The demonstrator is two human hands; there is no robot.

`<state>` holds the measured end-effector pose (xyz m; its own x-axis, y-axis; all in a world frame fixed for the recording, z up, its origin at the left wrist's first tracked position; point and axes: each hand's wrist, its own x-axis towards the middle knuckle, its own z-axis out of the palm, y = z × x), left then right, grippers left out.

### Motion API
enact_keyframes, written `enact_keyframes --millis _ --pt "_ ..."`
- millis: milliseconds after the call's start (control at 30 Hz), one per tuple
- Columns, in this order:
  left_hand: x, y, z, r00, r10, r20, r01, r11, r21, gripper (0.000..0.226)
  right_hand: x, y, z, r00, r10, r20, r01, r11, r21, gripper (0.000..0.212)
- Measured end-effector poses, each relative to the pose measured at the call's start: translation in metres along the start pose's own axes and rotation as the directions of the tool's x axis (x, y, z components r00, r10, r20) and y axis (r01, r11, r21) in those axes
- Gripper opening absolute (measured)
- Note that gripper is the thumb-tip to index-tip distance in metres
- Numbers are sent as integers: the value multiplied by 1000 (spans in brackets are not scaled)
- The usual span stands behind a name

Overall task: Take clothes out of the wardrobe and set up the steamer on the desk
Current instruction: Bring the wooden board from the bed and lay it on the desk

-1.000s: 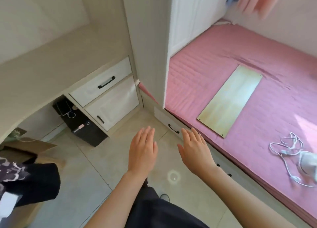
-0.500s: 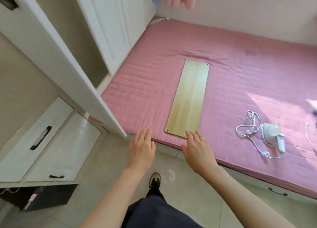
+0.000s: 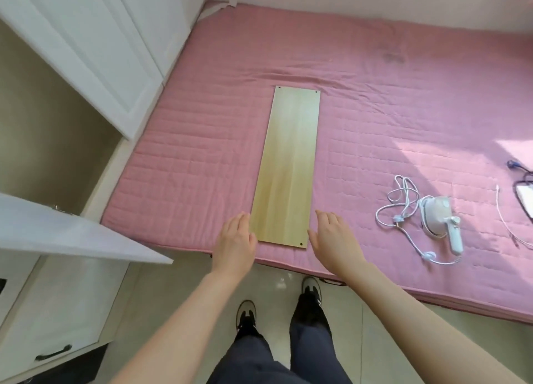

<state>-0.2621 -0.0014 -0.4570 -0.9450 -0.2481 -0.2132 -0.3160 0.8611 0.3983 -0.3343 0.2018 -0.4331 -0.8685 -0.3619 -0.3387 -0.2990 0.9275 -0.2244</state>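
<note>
A white handheld steamer lies on the pink mattress at the right, its white cord coiled beside it. A long pale wooden board lies lengthwise on the mattress in the middle. My left hand hovers flat, fingers straight, at the board's near left corner. My right hand hovers flat just right of the board's near end. Both hands hold nothing. The white wardrobe stands at the left with one door swung open toward me. No clothes are visible.
White drawers with black handles sit at the lower left under the open door. More cables and a dark device lie at the mattress's right edge. My feet stand on the tiled floor right against the bed.
The view has swung right from the desk drawers to face the bed. Both open hands now reach over the mattress edge, flanking the board's near end.
</note>
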Motion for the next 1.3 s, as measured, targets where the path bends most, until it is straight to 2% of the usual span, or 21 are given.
enact_keyframes --millis 300,500,667,767,933,1067,1133,1200,1300 --pt "79 45 63 949 -293 115 306 944 -121 49 92 74 -1 979 -26 200 10 997 79 47" --pt "125 36 106 896 -407 178 435 884 -169 47 146 98 32 954 19 299 -81 977 196 46" --pt "168 -3 148 872 -446 202 481 858 -180 47 191 106 76 915 132 381 -276 894 353 35" --pt "196 -30 180 851 -482 208 518 838 -174 47 223 114 109 885 184 428 -366 843 395 42" --pt "238 -64 227 839 -503 208 537 827 -165 51 271 125 166 851 238 468 -454 782 427 53" --pt "263 -81 255 847 -495 194 526 833 -169 55 295 128 194 854 295 429 -490 735 469 45" --pt "272 -87 267 843 -501 198 533 828 -173 57 306 131 206 849 326 416 -511 709 486 50" --pt "279 -89 276 834 -512 207 547 817 -183 58 316 132 217 833 352 427 -542 675 500 53" --pt "287 -89 287 826 -529 194 559 812 -169 59 328 129 226 803 388 453 -591 618 518 45"
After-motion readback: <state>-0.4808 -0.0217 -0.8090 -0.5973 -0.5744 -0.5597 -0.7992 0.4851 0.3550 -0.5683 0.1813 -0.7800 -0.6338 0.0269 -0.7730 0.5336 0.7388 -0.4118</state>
